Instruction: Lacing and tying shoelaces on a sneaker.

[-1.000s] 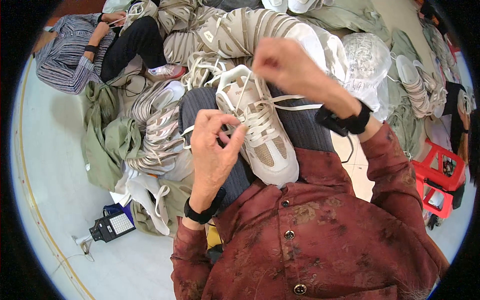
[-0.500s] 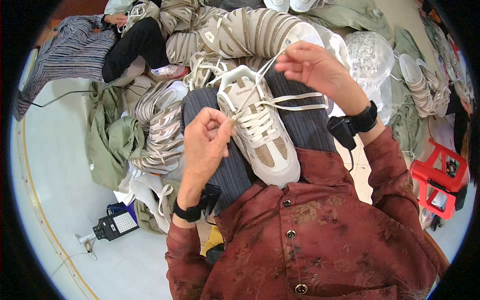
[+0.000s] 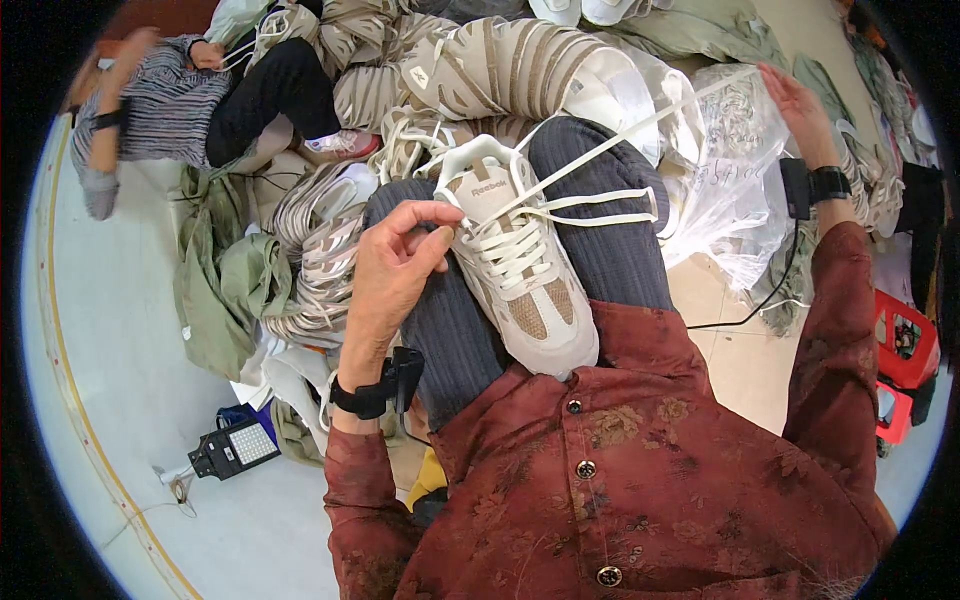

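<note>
A beige and white sneaker [image 3: 545, 330] rests on my lap, its toe toward me, with cream laces crossed over its tongue. The thumb and forefinger of my left hand [image 3: 395, 260] are at the upper eyelet edge on the shoe's left side, gripping there. Far out to the right, my right hand [image 3: 800, 110] pinches the end of a shoelace [image 3: 630, 132]. That lace runs taut and straight from the upper eyelets up to my fingers. A second, loose lace loop [image 3: 600, 205] lies across my right thigh.
Beyond my knees curves a long row of similar sneakers [image 3: 490, 65], with another stack [image 3: 320, 250] at left. A clear plastic bag [image 3: 735, 200] sits right, near a red stool [image 3: 905, 340]. A lamp panel [image 3: 235, 448] lies lower left. Another person's arm [image 3: 108, 130] is far left.
My right hand has swung outward to the right, drawing the lace long and tight. My left hand has shifted slightly left and up. The other person's arm now shows raised at far left.
</note>
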`<state>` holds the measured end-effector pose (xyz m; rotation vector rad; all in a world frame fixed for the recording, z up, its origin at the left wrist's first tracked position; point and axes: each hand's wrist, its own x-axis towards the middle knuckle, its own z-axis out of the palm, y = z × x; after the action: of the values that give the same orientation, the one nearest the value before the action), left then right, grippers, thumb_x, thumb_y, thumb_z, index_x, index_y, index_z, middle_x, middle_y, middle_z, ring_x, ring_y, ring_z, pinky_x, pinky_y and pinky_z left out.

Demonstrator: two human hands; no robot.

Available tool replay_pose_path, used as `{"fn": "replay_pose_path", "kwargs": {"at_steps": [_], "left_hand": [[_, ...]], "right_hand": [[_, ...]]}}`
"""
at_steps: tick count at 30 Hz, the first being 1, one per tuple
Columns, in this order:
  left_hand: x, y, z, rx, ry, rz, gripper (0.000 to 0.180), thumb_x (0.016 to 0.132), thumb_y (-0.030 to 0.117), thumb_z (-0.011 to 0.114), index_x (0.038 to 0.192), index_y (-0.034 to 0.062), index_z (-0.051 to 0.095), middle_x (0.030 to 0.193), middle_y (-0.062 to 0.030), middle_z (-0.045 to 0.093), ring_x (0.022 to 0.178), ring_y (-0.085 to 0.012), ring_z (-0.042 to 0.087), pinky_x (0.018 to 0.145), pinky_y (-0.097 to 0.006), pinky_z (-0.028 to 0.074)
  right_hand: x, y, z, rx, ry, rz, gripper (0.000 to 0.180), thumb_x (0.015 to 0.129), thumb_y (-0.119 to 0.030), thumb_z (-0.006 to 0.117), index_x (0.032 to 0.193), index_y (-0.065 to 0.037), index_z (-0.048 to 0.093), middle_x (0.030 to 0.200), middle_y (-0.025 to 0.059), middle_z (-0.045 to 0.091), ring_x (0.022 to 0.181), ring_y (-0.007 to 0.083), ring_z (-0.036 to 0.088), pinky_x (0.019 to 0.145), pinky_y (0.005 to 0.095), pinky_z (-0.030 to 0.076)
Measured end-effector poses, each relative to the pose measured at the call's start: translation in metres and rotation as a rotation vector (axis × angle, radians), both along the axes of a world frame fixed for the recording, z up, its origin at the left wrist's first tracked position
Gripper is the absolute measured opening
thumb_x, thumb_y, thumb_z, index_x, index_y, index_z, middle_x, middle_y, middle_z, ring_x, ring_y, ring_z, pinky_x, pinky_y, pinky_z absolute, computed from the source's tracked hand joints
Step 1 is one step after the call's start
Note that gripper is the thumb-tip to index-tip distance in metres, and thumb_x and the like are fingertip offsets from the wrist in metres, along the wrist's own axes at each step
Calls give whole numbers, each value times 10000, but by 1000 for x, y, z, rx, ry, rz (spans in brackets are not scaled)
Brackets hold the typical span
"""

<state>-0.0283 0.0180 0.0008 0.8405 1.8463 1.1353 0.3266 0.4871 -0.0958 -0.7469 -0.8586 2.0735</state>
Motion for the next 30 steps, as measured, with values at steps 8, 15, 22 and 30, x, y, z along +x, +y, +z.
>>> {"fn": "replay_pose_path", "kwargs": {"at_steps": [8, 15, 22, 30], "left_hand": [[19, 17, 9, 133, 324, -113, 150, 875, -1, 625, 991, 4, 719, 888, -8, 645, 679, -62, 543, 600, -211, 422], [39, 40, -7, 95, 747, -185, 86, 811, 52, 670, 878, 28, 718, 759, -108, 631, 678, -304, 617, 629, -376, 480], [41, 58, -8, 33, 856, -155, 155, 794, 109, 703, 914, 21, 748, 662, -109, 644, 551, -167, 591, 550, -287, 449], [41, 62, -7, -63, 706, -185, 170, 760, 113, 680, 899, 48, 753, 638, -140, 622, 570, -282, 618, 577, -375, 480]], "right_hand": [[14, -7, -6, 728, -238, 167, 340, 1024, -26, 380, 1297, 159, 467, 1356, 268, 515, 1273, 302, 534, 1131, 374, 421], [-102, -163, 22, 604, -473, 250, 247, 922, -209, 661, 1017, 16, 693, 947, 48, 717, 904, 151, 680, 821, 285, 534], [-149, -261, 34, 1110, -409, 351, 90, 800, -83, 731, 865, -27, 705, 820, 58, 672, 835, 214, 592, 790, 336, 471], [-157, -277, 22, 1125, -398, 296, 100, 744, -127, 734, 781, -40, 698, 799, 71, 685, 839, 276, 598, 771, 384, 465]]}}
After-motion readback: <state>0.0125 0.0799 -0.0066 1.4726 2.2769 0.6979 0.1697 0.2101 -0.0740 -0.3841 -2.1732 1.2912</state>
